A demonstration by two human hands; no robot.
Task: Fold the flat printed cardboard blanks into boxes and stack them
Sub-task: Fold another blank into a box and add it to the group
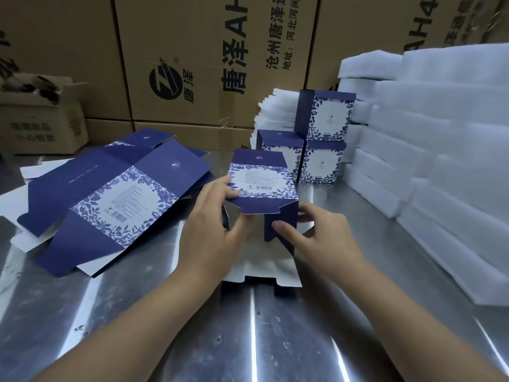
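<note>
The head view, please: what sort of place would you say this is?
Probably a warehouse packing station: stacked shipping cartons behind, white foam pads piled alongside, and flat printed blanks, a half-folded box and folded boxes on a steel table.

Print on the half-folded box (pixel 263 186) is too small to read; the foam stack (pixel 440 139) runs off the right edge.

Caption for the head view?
Left hand and right hand fold a blue floral blank on the steel table; three folded boxes stacked behind.
</note>
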